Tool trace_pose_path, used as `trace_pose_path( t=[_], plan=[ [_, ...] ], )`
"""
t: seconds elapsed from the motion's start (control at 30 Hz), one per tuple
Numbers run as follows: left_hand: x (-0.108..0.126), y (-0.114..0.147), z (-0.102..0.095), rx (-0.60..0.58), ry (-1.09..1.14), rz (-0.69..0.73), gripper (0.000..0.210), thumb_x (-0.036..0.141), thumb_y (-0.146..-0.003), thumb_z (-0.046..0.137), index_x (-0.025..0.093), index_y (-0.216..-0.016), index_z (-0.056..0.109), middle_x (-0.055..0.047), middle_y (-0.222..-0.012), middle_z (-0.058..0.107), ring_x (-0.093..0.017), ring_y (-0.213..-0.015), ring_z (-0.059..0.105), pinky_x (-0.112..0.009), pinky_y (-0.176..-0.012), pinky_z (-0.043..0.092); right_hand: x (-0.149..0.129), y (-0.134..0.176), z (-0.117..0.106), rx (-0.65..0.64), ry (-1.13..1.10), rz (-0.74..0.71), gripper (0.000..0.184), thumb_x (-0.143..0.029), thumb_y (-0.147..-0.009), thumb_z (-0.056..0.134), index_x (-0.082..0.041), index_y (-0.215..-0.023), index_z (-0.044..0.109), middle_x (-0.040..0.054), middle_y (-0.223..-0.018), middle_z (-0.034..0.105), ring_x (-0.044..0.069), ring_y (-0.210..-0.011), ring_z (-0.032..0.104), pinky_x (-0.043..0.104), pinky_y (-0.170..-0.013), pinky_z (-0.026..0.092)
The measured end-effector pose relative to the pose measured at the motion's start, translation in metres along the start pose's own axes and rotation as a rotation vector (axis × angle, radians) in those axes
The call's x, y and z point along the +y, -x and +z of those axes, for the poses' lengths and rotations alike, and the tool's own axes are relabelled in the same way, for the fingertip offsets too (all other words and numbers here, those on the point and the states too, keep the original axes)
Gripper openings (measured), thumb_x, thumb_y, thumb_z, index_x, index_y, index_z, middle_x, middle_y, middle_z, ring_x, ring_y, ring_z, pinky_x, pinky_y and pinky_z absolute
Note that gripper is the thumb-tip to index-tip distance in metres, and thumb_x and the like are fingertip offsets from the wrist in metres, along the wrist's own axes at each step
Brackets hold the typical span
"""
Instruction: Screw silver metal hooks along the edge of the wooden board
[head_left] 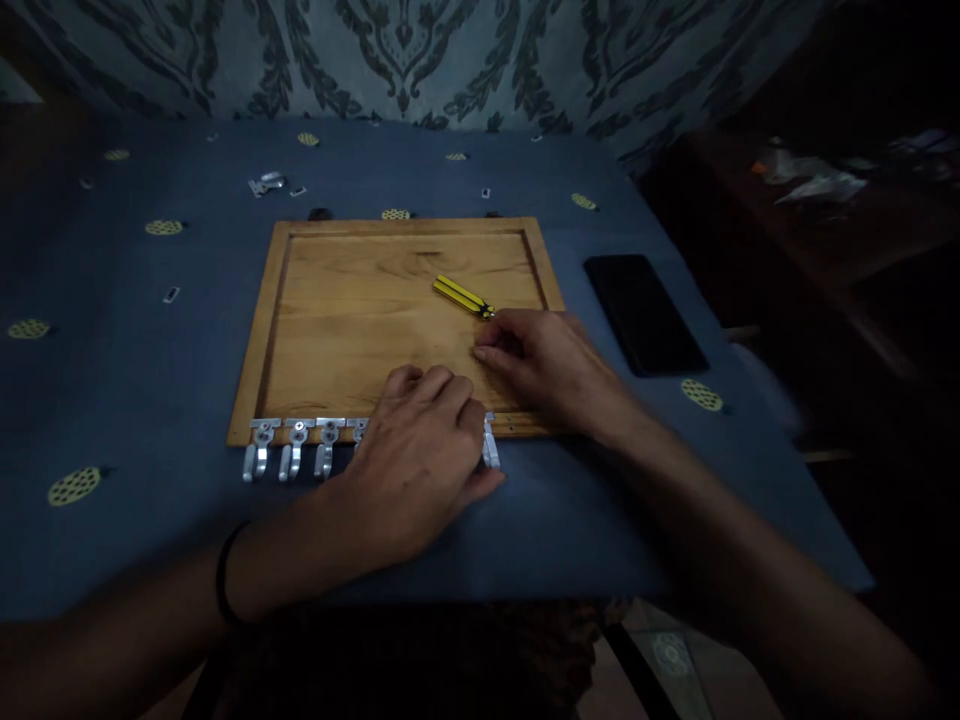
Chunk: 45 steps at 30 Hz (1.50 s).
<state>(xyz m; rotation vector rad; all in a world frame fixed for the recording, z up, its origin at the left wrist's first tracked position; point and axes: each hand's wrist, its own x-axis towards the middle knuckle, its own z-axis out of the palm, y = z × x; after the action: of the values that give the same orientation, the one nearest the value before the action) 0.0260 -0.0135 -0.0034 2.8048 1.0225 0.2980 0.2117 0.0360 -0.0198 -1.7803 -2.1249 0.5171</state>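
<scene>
A wooden board with a raised frame (330, 330) lies on the table. Along its front edge is a row of silver metal hooks (298, 450), partly hidden by my left hand (420, 450). That hand rests over the edge with bent fingers, its index finger and thumb about the rightmost hook (490, 445). My right hand (540, 360) is above the right side of the board, thumb and fingers pinched together; whatever is between them is too small to see. A yellow and black screwdriver (461, 296) lies on the board, its tip end beside my right knuckles.
Right of the board lies a black phone (645, 315). A few loose metal hooks (268, 184) are behind the board to the left. The blue patterned cloth (135, 380) covers the table, with a patterned wall behind. Crumpled plastic (817, 185) sits on dark furniture at right.
</scene>
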Motion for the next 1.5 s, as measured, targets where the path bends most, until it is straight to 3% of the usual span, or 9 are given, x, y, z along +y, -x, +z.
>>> trace_pose_path(
  t=[0.2,0.5,0.7,0.93,1.03,1.17,1.3,1.5],
  plan=[
    [0.000,-0.002,-0.003,-0.096,0.024,-0.033,0.035,0.045,-0.088,0.075,0.012,-0.096,0.069,-0.009,-0.097,0.067,-0.029,-0.105,0.059,-0.044,-0.094,0.045,-0.004,0.002,-0.008,-0.044,-0.007,-0.007,0.008,-0.019,-0.082,0.060,-0.019,-0.080,0.068,-0.0006,-0.065,0.064,0.014,-0.058,0.054,0.027,-0.062,0.036],
    [-0.001,0.001,0.001,-0.046,0.021,-0.008,0.035,0.046,-0.088,0.075,0.012,-0.096,0.068,-0.009,-0.098,0.066,-0.028,-0.105,0.059,-0.044,-0.093,0.044,-0.009,0.006,-0.019,-0.111,0.071,-0.002,0.015,-0.014,-0.079,0.058,-0.022,-0.081,0.072,0.0006,-0.066,0.067,0.016,-0.056,0.058,0.029,-0.056,0.037],
    [0.000,0.001,0.002,-0.028,0.004,-0.019,0.035,0.045,-0.086,0.077,0.013,-0.095,0.068,-0.008,-0.097,0.066,-0.027,-0.102,0.059,-0.043,-0.092,0.044,0.000,0.010,-0.019,-0.079,0.133,-0.051,0.012,-0.017,-0.079,0.060,-0.022,-0.074,0.069,0.0006,-0.061,0.064,0.016,-0.055,0.055,0.029,-0.054,0.034],
    [0.000,-0.001,-0.001,-0.061,0.000,-0.022,0.034,0.045,-0.087,0.076,0.013,-0.094,0.068,-0.008,-0.096,0.067,-0.028,-0.101,0.059,-0.043,-0.090,0.044,-0.005,0.013,-0.019,-0.064,0.140,0.001,0.012,-0.011,-0.072,0.059,-0.021,-0.069,0.064,-0.0017,-0.057,0.060,0.013,-0.051,0.052,0.027,-0.054,0.034],
    [0.000,0.000,0.001,-0.051,-0.004,-0.023,0.034,0.045,-0.086,0.077,0.013,-0.092,0.068,-0.009,-0.095,0.067,-0.028,-0.100,0.060,-0.043,-0.090,0.044,-0.003,0.017,-0.017,-0.031,0.057,-0.003,0.012,-0.012,-0.073,0.060,-0.020,-0.076,0.068,-0.0020,-0.059,0.063,0.014,-0.053,0.056,0.027,-0.055,0.038],
    [-0.001,0.003,0.005,0.047,-0.003,0.006,0.033,0.045,-0.087,0.075,0.013,-0.091,0.067,-0.008,-0.093,0.066,-0.027,-0.098,0.059,-0.043,-0.089,0.043,0.003,0.031,-0.011,0.033,-0.210,-0.038,0.019,-0.020,-0.081,0.063,-0.019,-0.095,0.075,0.0014,-0.075,0.071,0.016,-0.064,0.063,0.028,-0.061,0.047],
    [0.000,0.004,0.006,0.089,0.010,0.013,0.035,0.044,-0.088,0.075,0.011,-0.097,0.067,-0.008,-0.094,0.066,-0.027,-0.096,0.059,-0.043,-0.088,0.043,0.003,0.055,-0.004,0.107,-0.462,-0.095,0.010,-0.025,-0.088,0.068,-0.023,-0.093,0.076,0.0034,-0.088,0.074,0.018,-0.081,0.070,0.030,-0.072,0.055],
    [0.001,0.005,0.005,0.127,0.064,0.010,0.026,0.037,-0.086,0.077,0.013,-0.090,0.066,-0.005,-0.089,0.064,-0.026,-0.091,0.058,-0.043,-0.086,0.043,-0.005,0.081,0.008,0.151,-0.632,-0.081,0.009,-0.021,-0.091,0.069,-0.026,-0.096,0.074,-0.0006,-0.080,0.069,0.011,-0.063,0.063,0.026,-0.060,0.055]
  ],
)
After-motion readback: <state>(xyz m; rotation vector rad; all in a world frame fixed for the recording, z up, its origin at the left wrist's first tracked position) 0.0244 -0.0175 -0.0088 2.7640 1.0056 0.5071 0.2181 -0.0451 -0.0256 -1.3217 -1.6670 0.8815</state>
